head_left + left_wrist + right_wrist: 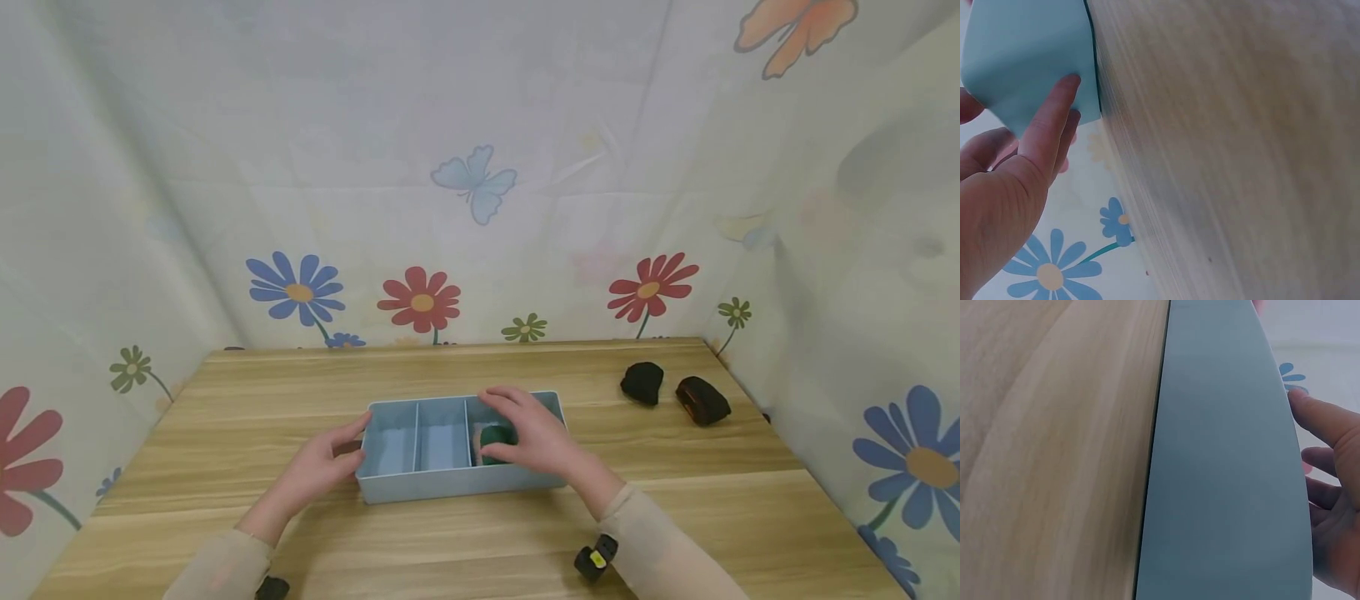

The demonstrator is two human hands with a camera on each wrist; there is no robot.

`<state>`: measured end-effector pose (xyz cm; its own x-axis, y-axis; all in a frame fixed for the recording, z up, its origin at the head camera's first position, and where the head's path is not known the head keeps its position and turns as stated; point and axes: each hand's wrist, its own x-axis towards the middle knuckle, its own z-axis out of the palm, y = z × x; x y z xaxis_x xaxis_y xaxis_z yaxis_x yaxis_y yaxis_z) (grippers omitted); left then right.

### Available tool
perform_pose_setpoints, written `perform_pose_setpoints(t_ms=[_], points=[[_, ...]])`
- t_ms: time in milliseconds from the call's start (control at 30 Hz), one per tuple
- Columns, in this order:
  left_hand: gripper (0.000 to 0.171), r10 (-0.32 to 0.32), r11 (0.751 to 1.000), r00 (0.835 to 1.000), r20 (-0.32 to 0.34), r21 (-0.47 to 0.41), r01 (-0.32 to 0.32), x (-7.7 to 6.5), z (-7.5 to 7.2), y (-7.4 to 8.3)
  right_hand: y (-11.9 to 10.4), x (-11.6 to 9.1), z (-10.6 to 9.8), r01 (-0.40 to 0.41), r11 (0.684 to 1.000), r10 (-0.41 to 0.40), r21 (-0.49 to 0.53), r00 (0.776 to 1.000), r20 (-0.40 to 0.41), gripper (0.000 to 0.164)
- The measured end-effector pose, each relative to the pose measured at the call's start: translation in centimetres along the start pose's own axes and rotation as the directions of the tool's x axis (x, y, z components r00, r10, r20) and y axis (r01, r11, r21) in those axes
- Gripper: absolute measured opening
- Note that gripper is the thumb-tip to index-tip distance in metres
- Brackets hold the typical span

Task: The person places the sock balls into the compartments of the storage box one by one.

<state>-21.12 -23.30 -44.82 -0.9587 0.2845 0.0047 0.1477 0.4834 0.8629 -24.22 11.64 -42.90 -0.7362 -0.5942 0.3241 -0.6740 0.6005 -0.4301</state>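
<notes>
Our left hand (326, 465) rests its loosely extended fingers against the left end of the box (405, 487). In its right compartment (552, 410) we see a green item (492, 435), under our right hand (538, 437), fingers parted loosely. Beyond lie two black items (642, 383) (702, 401).

Head view, yours: moderately bright, soft, even light; direction cannot be told. Backdrop (360, 125): slightly hazy, one whitish glare streak right of centre, grey shading in the left folds; prints stretched toward your right edge. Left wrist view: dimmer, cooler; counter (1241, 137) grain blurred, a pale sheen toward the bottom. Right wrist view: dim, bluish; box (1229, 456) wall smooth, its right edge bowed; a thin dark shadow line along its base.
</notes>
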Motion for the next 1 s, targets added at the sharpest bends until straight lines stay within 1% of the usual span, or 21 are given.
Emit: perform_pose_setpoints(t_ms=[67,167,333,567,767,1000], points=[[0.058,-0.004,1.0,1.0,-0.002,0.01,0.004,0.0,0.0,0.0,0.1,-0.2,-0.3,0.027,1.0,-0.027,0.005,1.0,-0.014,0.069],[0.058,-0.004,1.0,1.0,-0.004,0.019,0.004,0.1,0.0,0.0,0.2,-0.6,-0.8,0.037,0.999,-0.037,0.008,0.999,-0.025,0.064],[0.059,-0.003,1.0,1.0,-0.004,0.006,0.003,0.0,0.0,0.1,0.7,-1.2,-1.8,0.009,1.0,-0.009,0.005,0.999,-0.041,0.06],[0.059,0.005,1.0,1.0,-0.004,0.005,-0.005,-0.1,-0.1,0.1,2.0,-2.3,-3.0,-0.024,1.0,0.024,0.001,0.995,-0.1,0.058],[0.059,-0.018,1.0,1.0,-0.005,0.003,0.018,0.0,-0.1,0.1,2.6,-3.2,-3.8,-0.043,0.999,0.043,0.005,0.989,-0.145,0.059],[0.059,0.01,1.0,1.0,0.003,-0.011,-0.01,-0.1,-0.1,0.0,3.1,-4.1,-4.8,-0.075,0.996,0.082,0.043,0.98,-0.183,0.057]])
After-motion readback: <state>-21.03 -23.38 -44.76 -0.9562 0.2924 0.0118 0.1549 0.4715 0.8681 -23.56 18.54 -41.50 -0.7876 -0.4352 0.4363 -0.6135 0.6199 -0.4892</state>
